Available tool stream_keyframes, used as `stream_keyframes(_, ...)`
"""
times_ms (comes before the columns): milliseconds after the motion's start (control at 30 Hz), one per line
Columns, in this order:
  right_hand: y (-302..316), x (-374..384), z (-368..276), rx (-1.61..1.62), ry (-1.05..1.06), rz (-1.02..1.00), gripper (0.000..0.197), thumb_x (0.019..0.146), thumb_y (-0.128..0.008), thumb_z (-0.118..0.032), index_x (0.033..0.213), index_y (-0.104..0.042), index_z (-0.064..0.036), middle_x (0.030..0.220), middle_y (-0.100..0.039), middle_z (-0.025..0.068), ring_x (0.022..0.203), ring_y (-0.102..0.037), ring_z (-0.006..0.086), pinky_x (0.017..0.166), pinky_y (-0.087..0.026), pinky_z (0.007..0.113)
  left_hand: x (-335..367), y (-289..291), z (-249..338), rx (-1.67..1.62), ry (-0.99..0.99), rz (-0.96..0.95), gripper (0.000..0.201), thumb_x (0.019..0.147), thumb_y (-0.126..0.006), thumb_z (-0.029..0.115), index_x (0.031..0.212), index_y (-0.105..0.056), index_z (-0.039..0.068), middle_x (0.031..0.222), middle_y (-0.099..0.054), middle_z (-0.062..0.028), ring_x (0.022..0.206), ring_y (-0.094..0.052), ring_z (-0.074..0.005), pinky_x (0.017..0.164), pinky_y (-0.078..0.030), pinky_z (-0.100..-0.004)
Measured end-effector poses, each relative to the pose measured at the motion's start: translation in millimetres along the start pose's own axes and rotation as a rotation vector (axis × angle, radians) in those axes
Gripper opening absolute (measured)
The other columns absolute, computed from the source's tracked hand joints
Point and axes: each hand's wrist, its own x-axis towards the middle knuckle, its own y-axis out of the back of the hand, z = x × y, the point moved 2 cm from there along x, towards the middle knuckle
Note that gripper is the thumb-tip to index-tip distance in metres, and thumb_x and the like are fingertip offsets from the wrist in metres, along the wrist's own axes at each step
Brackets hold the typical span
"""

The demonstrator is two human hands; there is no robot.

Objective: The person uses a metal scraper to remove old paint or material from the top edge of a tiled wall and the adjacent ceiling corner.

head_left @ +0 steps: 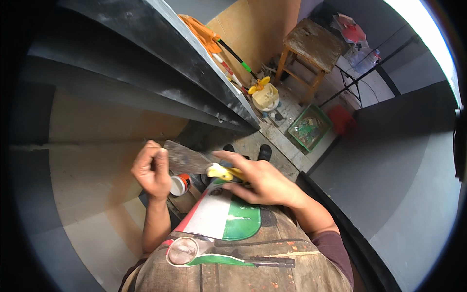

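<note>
In front of my chest is a putty knife with a wide, smeared grey blade and a yellow handle. My right hand is around the handle, with its thumb and index finger reaching past it; motion blurs it slightly. At the blade's far-left end, my left hand is closed, thumb against bent fingers at the edge. Whether anything else sits in that pinch is hidden. Just below the blade stands a small white tub with an orange and black band.
A red, white and green panel covers part of my stained brown apron. A dark panel slants down from upper left. Beyond are a wooden stool, a green basket and a cream bucket. A grey panel stands right.
</note>
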Motion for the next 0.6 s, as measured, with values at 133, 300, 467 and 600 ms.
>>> stream_keyframes(133, -32.5, 24.4, -22.3, -0.049, 0.267, 0.102, 0.078, 0.092, -0.07, -0.013, 0.16, -0.034, -0.0076, 0.096, -0.073, 0.0212, 0.071, -0.071, 0.0404, 0.06, -0.056, 0.051, -12.9, 20.7, -23.3, 0.199, 0.117, 0.375, 0.02, 0.106, -0.065, 0.007, 0.089, -0.067, -0.004, 0.082, -0.063, 0.0008, 0.073, -0.052, -0.0064, 0.062, -0.041, -0.0243)
stream_keyframes(300, -57.8, 36.5, -21.8, -0.089, 0.297, -0.01, 0.084, 0.084, -0.068, -0.006, 0.161, -0.035, -0.0013, 0.097, -0.06, 0.0173, 0.069, -0.067, 0.0358, 0.059, -0.053, 0.047, -24.4, 54.4, -28.7, 0.198, 0.148, 0.391, 0.025, 0.109, -0.063, 0.011, 0.085, -0.06, 0.002, 0.074, -0.055, 0.0031, 0.068, -0.048, -0.006, 0.062, -0.04, -0.0239)
stream_keyframes(467, -60.8, 38.3, -10.3, -0.143, 0.272, 0.021, 0.083, 0.089, -0.07, -0.009, 0.164, -0.035, -0.0103, 0.094, -0.057, 0.0135, 0.069, -0.066, 0.033, 0.057, -0.053, 0.044, -22.1, 39.2, -27.1, -0.107, 0.278, 0.303, 0.029, 0.113, -0.054, 0.023, 0.091, -0.055, 0.004, 0.086, -0.054, -0.0005, 0.08, -0.049, -0.0077, 0.073, -0.042, -0.0288)
stream_keyframes(600, -56.1, 47.4, -5.7, -0.108, 0.308, 0.102, 0.082, 0.091, -0.07, -0.011, 0.165, -0.035, -0.0152, 0.095, -0.056, 0.0122, 0.066, -0.065, 0.0325, 0.054, -0.053, 0.044, -21.3, 41.6, -22.2, -0.292, 0.42, 0.285, 0.023, 0.114, -0.053, 0.021, 0.108, -0.064, 0.002, 0.096, -0.062, -0.004, 0.091, -0.057, -0.0112, 0.084, -0.048, -0.031)
